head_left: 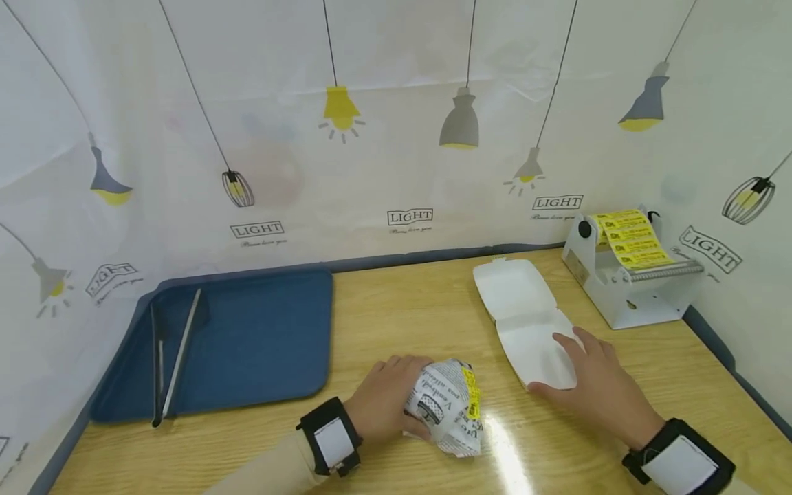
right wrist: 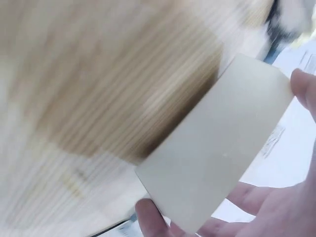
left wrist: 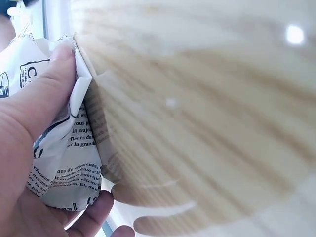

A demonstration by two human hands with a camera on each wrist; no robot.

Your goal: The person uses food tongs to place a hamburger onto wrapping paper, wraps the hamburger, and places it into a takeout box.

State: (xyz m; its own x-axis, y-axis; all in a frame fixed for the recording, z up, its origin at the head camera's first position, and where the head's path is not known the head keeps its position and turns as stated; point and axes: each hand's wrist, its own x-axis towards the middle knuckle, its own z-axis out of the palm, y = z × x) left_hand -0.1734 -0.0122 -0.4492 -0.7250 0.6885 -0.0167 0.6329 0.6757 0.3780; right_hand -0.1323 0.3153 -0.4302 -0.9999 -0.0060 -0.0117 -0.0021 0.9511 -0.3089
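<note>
My left hand [head_left: 388, 397] grips a package wrapped in newsprint-patterned paper [head_left: 441, 407], its thumb on the near side. A yellow label [head_left: 471, 393] is stuck on the package's right part. In the left wrist view the thumb presses the folded paper [left wrist: 71, 170], with fingertips beneath; what is inside is hidden. To the right, my right hand [head_left: 597, 385] holds the near half of an unfolded white takeaway box [head_left: 533, 344]. In the right wrist view the thumb and fingers span the box's side wall [right wrist: 217, 143], at opposite ends.
A dark blue tray [head_left: 266, 337] lies at the left with metal tongs [head_left: 181, 354] on it. A white label dispenser [head_left: 650, 302] with a roll of yellow labels [head_left: 634, 237] stands at the back right. A lamp-printed curtain [head_left: 396, 158] hangs behind the wooden table [head_left: 396, 309].
</note>
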